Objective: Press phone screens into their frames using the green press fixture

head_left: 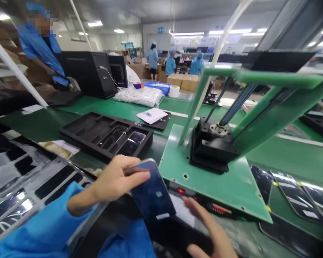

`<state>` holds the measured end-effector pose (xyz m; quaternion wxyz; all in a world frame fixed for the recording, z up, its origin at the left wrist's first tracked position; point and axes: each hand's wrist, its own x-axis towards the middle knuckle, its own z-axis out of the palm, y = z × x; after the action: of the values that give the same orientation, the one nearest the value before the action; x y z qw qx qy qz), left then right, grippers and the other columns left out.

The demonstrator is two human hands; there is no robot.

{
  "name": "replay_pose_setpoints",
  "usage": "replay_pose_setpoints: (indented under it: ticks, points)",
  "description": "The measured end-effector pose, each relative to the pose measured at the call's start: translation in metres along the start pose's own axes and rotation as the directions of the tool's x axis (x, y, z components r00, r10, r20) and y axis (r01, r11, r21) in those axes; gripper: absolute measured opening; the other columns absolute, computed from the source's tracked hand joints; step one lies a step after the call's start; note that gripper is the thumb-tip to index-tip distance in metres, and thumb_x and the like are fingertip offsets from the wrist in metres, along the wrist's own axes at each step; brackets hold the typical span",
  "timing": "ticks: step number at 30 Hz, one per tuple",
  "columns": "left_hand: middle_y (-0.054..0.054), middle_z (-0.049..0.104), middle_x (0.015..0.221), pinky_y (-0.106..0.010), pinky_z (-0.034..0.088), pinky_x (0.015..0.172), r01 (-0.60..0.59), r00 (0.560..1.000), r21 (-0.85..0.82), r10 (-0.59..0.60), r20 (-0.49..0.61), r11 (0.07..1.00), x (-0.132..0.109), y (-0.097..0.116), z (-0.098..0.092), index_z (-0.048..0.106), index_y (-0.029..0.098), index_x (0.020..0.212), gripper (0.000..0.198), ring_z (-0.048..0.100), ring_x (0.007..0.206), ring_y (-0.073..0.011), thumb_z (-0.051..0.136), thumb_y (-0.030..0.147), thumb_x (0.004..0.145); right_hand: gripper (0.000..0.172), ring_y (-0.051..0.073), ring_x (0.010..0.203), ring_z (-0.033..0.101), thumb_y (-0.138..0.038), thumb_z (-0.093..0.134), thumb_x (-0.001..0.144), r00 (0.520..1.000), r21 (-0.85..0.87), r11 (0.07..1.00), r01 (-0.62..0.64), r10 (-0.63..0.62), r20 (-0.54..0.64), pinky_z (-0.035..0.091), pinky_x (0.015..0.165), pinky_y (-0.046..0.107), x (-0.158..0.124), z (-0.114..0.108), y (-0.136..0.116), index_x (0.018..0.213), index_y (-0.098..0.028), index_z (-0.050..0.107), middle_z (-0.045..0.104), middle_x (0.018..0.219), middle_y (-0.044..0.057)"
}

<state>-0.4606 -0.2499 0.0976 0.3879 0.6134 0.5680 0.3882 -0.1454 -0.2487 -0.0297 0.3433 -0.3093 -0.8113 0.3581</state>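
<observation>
Green bench, near edge: left hand (115,181) pinches a glass panel (152,193) by its top edge. Right hand (208,229) open beneath. Judged light, stiff, slippery, fragile; edges suit gripping.

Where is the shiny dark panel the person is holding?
The panel is low in the middle of the head view, gripped by the left hand, just left of the green jig and above the right hand.

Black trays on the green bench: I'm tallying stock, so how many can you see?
2. A large black tray lies beyond the left hand, with glossy panels in its slots. A smaller tray sits farther back under white papers. Others may be hidden.
</observation>
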Motion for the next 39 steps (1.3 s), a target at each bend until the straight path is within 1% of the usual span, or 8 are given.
replay_pose_setpoints:
  ticks: [6, 11, 13, 15, 19, 24, 34, 39]
  points:
    - [0.002, 0.048, 0.059, -0.022, 0.032, 0.052, -0.003, 0.956, -0.123, 0.039, 0.292, 0.992, 0.009, -0.036, 0.082, 0.053, 0.015, 0.063, 0.050, 0.042, 0.056, -0.0101, 0.042, 0.049, 0.098, 0.048, 0.027, 0.131, 0.045, -0.048, 0.053, 0.107, 0.891, 0.383, 0.809, -0.446, 0.440, 0.109, 0.039, 0.111, 0.040, -0.046, 0.049, -0.005, 0.151, -0.034, 0.042, 0.048, 0.144, 0.007]
    - [-0.004, 0.070, 0.119, -0.031, 0.049, 0.087, -0.216, 0.925, 0.131, 0.160, 0.344, 0.968, 0.024, -0.035, 0.108, 0.060, 0.021, 0.130, 0.051, 0.067, 0.102, -0.0234, 0.069, 0.046, 0.086, 0.045, 0.026, 0.133, 0.040, -0.047, 0.053, 0.107, 0.891, 0.474, 0.776, -0.416, 0.452, 0.044, 0.033, 0.115, 0.040, -0.064, 0.031, -0.019, 0.150, -0.038, 0.042, 0.043, 0.147, 0.003]
    - [-0.006, 0.069, 0.125, -0.034, 0.050, 0.087, -0.309, 0.903, 0.255, 0.198, 0.381, 0.916, 0.033, -0.029, 0.118, 0.057, 0.021, 0.135, 0.074, 0.068, 0.107, -0.0285, 0.084, 0.046, 0.071, 0.044, 0.026, 0.133, 0.039, -0.047, 0.052, 0.108, 0.893, 0.452, 0.799, -0.398, 0.450, -0.009, 0.033, 0.114, 0.039, -0.065, 0.027, -0.025, 0.149, -0.040, 0.042, 0.045, 0.145, 0.002]
    - [-0.004, 0.073, 0.114, -0.032, 0.051, 0.082, -0.378, 0.875, 0.268, 0.247, 0.416, 0.886, 0.042, -0.023, 0.126, 0.065, 0.021, 0.122, 0.053, 0.070, 0.100, -0.0265, 0.080, 0.046, 0.078, 0.045, 0.026, 0.131, 0.041, -0.048, 0.052, 0.108, 0.879, 0.423, 0.804, -0.418, 0.476, -0.035, 0.034, 0.113, 0.040, -0.066, 0.025, -0.027, 0.150, -0.040, 0.041, 0.048, 0.141, 0.003]
    - [0.000, 0.077, 0.093, -0.024, 0.050, 0.074, -0.449, 0.855, 0.149, 0.375, 0.359, 0.881, 0.057, -0.012, 0.128, 0.074, 0.020, 0.097, 0.030, 0.072, 0.084, -0.0161, 0.047, 0.032, 0.103, 0.044, 0.028, 0.124, 0.047, -0.049, 0.052, 0.107, 0.869, 0.467, 0.777, -0.423, 0.493, -0.034, 0.037, 0.110, 0.044, -0.069, 0.020, -0.028, 0.149, -0.037, 0.044, 0.048, 0.141, 0.005]
    - [0.002, 0.077, 0.095, -0.023, 0.050, 0.072, -0.454, 0.841, 0.139, 0.372, 0.392, 0.880, 0.061, -0.007, 0.122, 0.072, 0.021, 0.113, 0.026, 0.072, 0.081, -0.0157, 0.069, 0.036, 0.091, 0.042, 0.026, 0.128, 0.045, -0.047, 0.053, 0.107, 0.874, 0.511, 0.764, -0.394, 0.483, -0.049, 0.039, 0.108, 0.038, -0.066, 0.013, -0.028, 0.147, -0.038, 0.045, 0.049, 0.141, 0.003]
    - [-0.002, 0.076, 0.093, -0.023, 0.050, 0.073, -0.444, 0.821, 0.074, 0.373, 0.431, 0.893, 0.063, -0.016, 0.118, 0.076, 0.019, 0.097, 0.023, 0.071, 0.080, -0.0158, 0.057, 0.032, 0.098, 0.044, 0.026, 0.116, 0.053, -0.044, 0.051, 0.107, 0.868, 0.352, 0.817, -0.456, 0.496, -0.026, 0.042, 0.108, 0.039, -0.071, 0.015, -0.020, 0.150, -0.034, 0.044, 0.051, 0.137, 0.007]
    - [-0.002, 0.075, 0.082, -0.021, 0.050, 0.069, -0.341, 0.874, -0.007, 0.320, 0.366, 0.940, 0.064, -0.019, 0.112, 0.076, 0.017, 0.089, 0.037, 0.069, 0.074, -0.0139, 0.045, 0.033, 0.103, 0.043, 0.028, 0.111, 0.056, -0.046, 0.049, 0.107, 0.869, 0.298, 0.835, -0.463, 0.493, -0.031, 0.046, 0.103, 0.040, -0.067, 0.014, -0.026, 0.147, -0.030, 0.048, 0.055, 0.133, 0.009]
